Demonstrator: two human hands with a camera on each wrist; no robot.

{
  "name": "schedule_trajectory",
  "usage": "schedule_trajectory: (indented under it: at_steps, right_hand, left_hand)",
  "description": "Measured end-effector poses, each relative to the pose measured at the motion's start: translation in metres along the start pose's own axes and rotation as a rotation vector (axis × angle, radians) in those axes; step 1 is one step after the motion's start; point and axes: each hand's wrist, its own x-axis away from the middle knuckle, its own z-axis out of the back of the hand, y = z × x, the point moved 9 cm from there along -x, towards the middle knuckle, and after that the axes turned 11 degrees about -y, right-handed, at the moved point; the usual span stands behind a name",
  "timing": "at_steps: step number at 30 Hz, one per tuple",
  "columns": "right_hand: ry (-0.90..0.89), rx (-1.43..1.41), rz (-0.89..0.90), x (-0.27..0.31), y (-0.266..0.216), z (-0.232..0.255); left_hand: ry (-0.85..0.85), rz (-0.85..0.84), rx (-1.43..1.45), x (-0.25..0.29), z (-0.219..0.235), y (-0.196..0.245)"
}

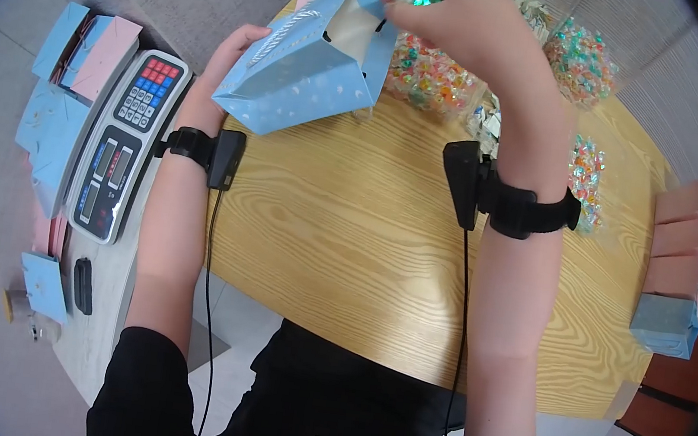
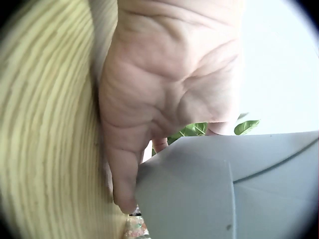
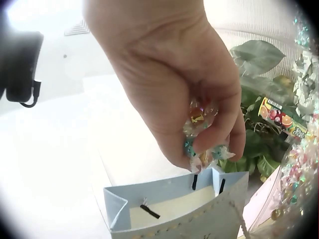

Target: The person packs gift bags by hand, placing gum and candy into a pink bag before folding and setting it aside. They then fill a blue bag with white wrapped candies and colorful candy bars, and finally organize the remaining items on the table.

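Note:
A light blue paper gift bag [image 1: 308, 87] with white twisted-rope handles is tilted over the wooden table, its mouth toward the right. My left hand [image 1: 227, 59] holds it from the left side; in the left wrist view the fingers [image 2: 124, 184] reach round the bag's edge. At the mouth, my right hand [image 1: 473, 24] pinches several wrapped candies [image 3: 199, 132] in clear and teal wrappers. In the right wrist view they hang just above the rim of the bag [image 3: 224, 216]. Inside it a pale lining and black handle ends show.
Heaps of wrapped candies [image 1: 435, 80] lie at the back, with a bagged candy pile [image 1: 581, 63] and more candies [image 1: 587, 178] to the right. A digital scale [image 1: 127, 147] and folded bags [image 1: 55, 130] stand left. Pink bags [image 1: 679, 241] line the right edge.

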Motion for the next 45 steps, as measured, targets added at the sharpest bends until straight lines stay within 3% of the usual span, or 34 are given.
schedule_trajectory:
  at_steps: [1,3,4,6,10,13,14,16,18,21,25,28,30,31,33,34,36,37,39,45]
  right_hand:
    - [0.002,0.0,-0.001,-0.007,0.007,-0.009]
    - [-0.008,0.105,0.204,-0.022,0.006,-0.034]
    - [-0.007,0.103,0.2,-0.021,0.002,-0.037]
    - [-0.201,0.204,0.238,-0.017,-0.011,-0.063]
    - [-0.148,0.293,0.271,-0.025,-0.009,-0.092]
    - [-0.292,0.189,0.228,-0.019,-0.022,-0.1]
    - [-0.352,0.183,0.199,-0.018,-0.021,-0.104]
    - [-0.303,0.133,0.26,-0.017,-0.022,-0.101]
    - [-0.277,0.085,0.24,-0.014,-0.022,-0.092]
    - [-0.276,0.091,0.267,-0.011,-0.023,-0.088]
    - [-0.239,0.099,0.36,-0.014,-0.022,-0.077]
    - [-0.297,0.11,0.239,-0.01,-0.016,-0.056]
    - [0.121,-0.093,0.234,-0.011,-0.001,-0.006]
    - [0.121,-0.092,0.234,-0.014,0.006,-0.004]
    - [0.354,0.227,0.087,-0.013,0.029,0.01]
    - [0.354,0.23,0.085,-0.013,0.038,0.006]
    - [0.053,0.472,-0.154,-0.023,0.07,-0.024]
    - [0.052,0.472,-0.156,-0.022,0.069,-0.025]
    - [-0.196,0.408,-0.247,-0.022,0.078,-0.047]
    - [-0.163,0.461,-0.229,-0.035,0.092,-0.058]
  left_hand:
    - [-0.002,0.001,-0.001,0.003,-0.009,-0.002]
    - [0.244,-0.101,-0.21,0.015,-0.014,0.007]
    - [0.242,-0.097,-0.211,0.013,-0.011,0.005]
    - [0.263,-0.127,-0.263,0.01,0.001,0.003]
    - [0.203,-0.081,-0.332,0.008,0.009,0.001]
    - [0.187,-0.15,-0.223,0.011,0.031,0.002]
    - [0.166,-0.081,-0.119,0.011,0.032,-0.003]
    - [0.144,-0.011,-0.014,0.012,0.027,-0.014]
    - [0.151,-0.295,-0.502,0.024,0.009,0.01]
    - [0.107,-0.243,-0.252,0.015,0.03,0.002]
    - [0.143,-0.141,-0.116,0.015,0.025,0.0]
    - [0.108,-0.222,-0.084,0.011,0.042,0.01]
    - [0.097,-0.163,-0.071,0.013,0.038,0.015]
    - [0.097,-0.164,-0.07,0.014,0.03,0.018]
    - [0.241,-0.293,-0.071,0.02,0.022,0.028]
    - [0.238,-0.292,-0.069,0.018,0.03,0.029]
    - [0.055,-0.212,0.043,0.005,0.039,0.025]
    - [0.054,-0.21,0.044,0.005,0.035,0.024]
    - [-0.119,-0.138,0.204,0.001,0.014,0.017]
    - [-0.25,-0.096,0.237,-0.007,0.021,0.012]
